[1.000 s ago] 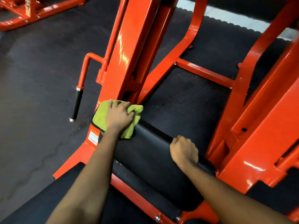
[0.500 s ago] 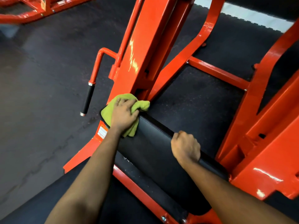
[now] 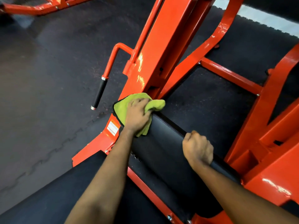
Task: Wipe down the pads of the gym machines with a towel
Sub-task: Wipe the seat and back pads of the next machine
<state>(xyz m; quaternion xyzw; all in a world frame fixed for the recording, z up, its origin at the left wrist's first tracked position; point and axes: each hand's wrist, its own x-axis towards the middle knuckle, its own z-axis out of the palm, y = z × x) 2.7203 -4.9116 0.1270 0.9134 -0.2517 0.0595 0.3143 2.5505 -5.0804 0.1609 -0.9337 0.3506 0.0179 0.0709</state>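
Dark rubber floor (image 3: 48, 78) runs off to the left, its tile seams showing, under an orange gym machine. First comes the black-sleeved handle (image 3: 99, 92) hanging from its bent tube, then the warning label (image 3: 112, 127) low on the frame. Just right of that, the green towel (image 3: 120, 109) sits bunched on the far-left end of the black pad (image 3: 163, 143). The left hand (image 3: 137, 115) is on top, its grip closed round the cloth, and a loose fold sticks out toward the upright. Further right, the right hand (image 3: 198, 148) has its grip curled over the pad's far edge, steadying it by my reading. Beyond stands the orange frame (image 3: 275, 159).

The towel is at the very corner, so a stroke carried further left would run off the pad and could knock knuckles on the steel close behind. That loose fold could snag on the bracket there. Bunched this tight, the cloth covers only a narrow strip, so bands between passes may get missed. The patch beneath the right hand goes unwiped unless that hand shifts.
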